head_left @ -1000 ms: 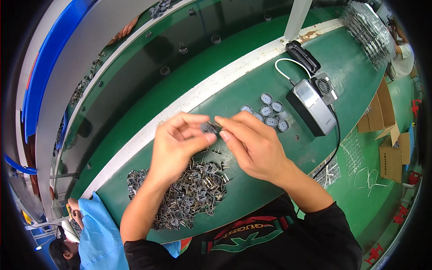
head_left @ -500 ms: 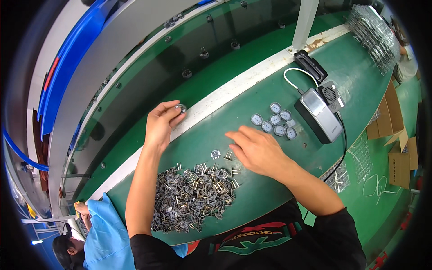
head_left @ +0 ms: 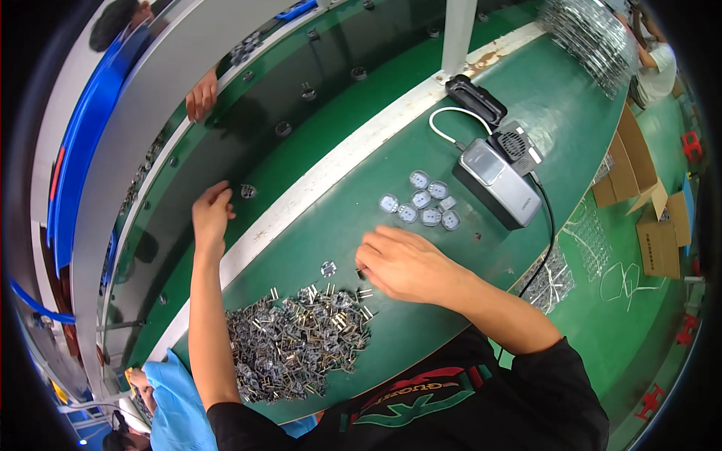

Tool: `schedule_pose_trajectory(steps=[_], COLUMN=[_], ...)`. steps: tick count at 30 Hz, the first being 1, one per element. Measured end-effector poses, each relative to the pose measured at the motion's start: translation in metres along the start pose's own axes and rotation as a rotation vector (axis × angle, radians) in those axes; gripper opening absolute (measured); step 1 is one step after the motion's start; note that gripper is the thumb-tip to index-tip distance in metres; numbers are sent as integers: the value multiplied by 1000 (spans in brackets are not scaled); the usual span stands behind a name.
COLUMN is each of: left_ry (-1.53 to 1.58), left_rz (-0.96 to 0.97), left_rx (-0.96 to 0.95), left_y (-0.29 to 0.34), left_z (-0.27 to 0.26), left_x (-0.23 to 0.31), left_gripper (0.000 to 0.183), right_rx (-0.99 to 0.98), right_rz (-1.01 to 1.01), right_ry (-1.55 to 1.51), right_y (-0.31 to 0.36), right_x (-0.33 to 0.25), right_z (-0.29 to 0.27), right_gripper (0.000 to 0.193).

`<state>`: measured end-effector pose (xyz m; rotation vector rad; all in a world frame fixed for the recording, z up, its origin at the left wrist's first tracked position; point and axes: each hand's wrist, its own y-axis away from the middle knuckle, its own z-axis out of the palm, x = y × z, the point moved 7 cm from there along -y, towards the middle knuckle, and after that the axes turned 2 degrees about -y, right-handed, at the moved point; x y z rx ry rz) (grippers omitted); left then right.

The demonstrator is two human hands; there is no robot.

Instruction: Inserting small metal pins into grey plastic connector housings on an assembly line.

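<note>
Over the dark green channel, my left hand is open, fingers bent and apart. Just beyond its fingertips lies a small round part, not touching them. My right hand is closed at the table, thumb and fingers pinched on a small dark pronged part, mostly hidden by the fingers. Left of it lies a pale round piece. A heap of small pronged parts spreads over the table in front of me. Several round cups with pale blue insides sit beyond my right hand.
A grey power bank with a white cable stands on the green table, beside a black case. A white ledge borders the channel. Another person's hand rests at the far rim. Stacked clear trays lie far right.
My left hand has let go of the round part, now lying in the channel. My right hand has closed on a pronged part. The view has shifted, and another person's hand appears opposite.
</note>
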<state>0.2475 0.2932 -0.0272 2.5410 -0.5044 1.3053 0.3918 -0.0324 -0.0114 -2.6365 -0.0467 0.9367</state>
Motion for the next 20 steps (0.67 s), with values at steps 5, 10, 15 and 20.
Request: schedule_pose_trajectory(steps=[5,10,15,20], left_ry=[-116,-195,-282,-234], left_rz=[429,831,745,463], left_rx=[-183,-686,-725,-699], left_y=[64,135,128,126], left_z=[49,160,169,146], left_x=[94,158,141,111], left_gripper=[26,41,34,36], right_rx=[122,65,216,297], right_rz=[3,148,260,297], right_ry=[149,255,165,-81], right_y=[25,46,56,44], right_x=[-8,6,13,15], right_z=[-58,-51,-43,-35], right_gripper=[13,14,12,13])
